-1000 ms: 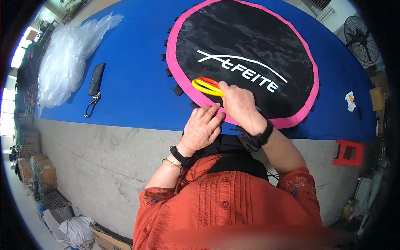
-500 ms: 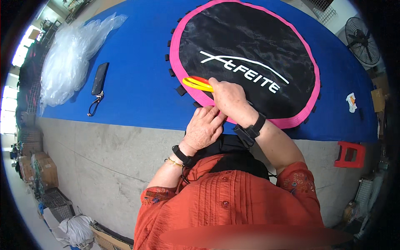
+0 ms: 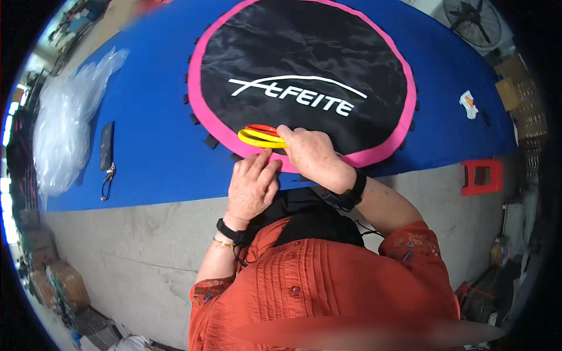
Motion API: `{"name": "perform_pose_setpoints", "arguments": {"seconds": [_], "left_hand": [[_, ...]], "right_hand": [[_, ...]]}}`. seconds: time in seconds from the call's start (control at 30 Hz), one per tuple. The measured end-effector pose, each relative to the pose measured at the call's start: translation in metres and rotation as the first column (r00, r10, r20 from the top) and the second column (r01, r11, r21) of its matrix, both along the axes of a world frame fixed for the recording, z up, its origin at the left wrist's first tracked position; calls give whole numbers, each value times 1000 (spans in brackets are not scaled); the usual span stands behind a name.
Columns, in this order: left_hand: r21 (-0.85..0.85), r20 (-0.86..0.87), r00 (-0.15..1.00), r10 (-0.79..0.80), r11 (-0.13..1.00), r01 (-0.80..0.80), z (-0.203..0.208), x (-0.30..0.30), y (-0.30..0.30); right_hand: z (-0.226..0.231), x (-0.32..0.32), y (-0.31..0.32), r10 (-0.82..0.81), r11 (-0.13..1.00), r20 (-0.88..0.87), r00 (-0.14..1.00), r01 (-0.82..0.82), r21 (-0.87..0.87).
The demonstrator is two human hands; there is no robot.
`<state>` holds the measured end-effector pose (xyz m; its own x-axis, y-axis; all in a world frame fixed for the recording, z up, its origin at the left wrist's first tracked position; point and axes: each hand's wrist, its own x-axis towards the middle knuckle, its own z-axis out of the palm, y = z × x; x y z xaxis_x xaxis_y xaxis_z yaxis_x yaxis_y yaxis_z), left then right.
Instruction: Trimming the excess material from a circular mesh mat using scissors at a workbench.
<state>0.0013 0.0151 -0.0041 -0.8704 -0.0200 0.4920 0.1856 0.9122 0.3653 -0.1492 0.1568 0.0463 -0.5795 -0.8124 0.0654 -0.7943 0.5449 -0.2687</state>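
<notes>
A round black trampoline mat (image 3: pixel 304 47) with a wide pink border and white lettering lies before me, short black loops along its edge. My right hand (image 3: pixel 310 153) is closed around scissors with yellow and red handles (image 3: pixel 261 137); the handles stick out to the left over the mat, and the blades are hidden by the hand. At the near pink border, my left hand (image 3: pixel 253 184) has its fingers bent together on the edge, just below the handles. What lies beneath those fingertips is hidden.
The mat rests on a blue-covered table (image 3: pixel 152 105). Clear plastic bags (image 3: pixel 67 126) and a dark phone (image 3: pixel 106 146) with a strap lie on the left. A crumpled white wrapper (image 3: pixel 468 104) lies far right. Beyond the table's right side are a red stool (image 3: pixel 482 177) and a fan (image 3: pixel 473 22).
The view has shifted, so the mat and table items appear further left. My left hand's fingers are now further from the right hand, along the border. The scissors stay in my right hand.
</notes>
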Motion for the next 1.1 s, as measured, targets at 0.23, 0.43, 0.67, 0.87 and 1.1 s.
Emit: {"name": "perform_pose_setpoints", "arguments": {"seconds": [0.23, 0.43, 0.67, 0.87, 1.1], "left_hand": [[-38, 33, 999, 15, 999, -13, -2, -2, 1], [-53, 45, 999, 20, 998, -18, 3, -3, 4], [-51, 54, 998, 27, 998, -24, 7, -4, 9], [-88, 66, 997, 44, 995, -38, 1, -4, 6], [-100, 58, 997, 54, 994, -48, 3, -6, 9]], "right_hand": [[2, 4, 62, 8, 998, 74, 997, -4, -60], [1, 4, 117, -192, 978, 36, 981, 194, -79], [-9, -18, 148, -366, 923, 13, 930, 365, -124], [-12, -54, 169, -496, 864, 14, 868, 495, -91], [-19, -82, 194, -586, 803, -2, 811, 580, -139]]}}
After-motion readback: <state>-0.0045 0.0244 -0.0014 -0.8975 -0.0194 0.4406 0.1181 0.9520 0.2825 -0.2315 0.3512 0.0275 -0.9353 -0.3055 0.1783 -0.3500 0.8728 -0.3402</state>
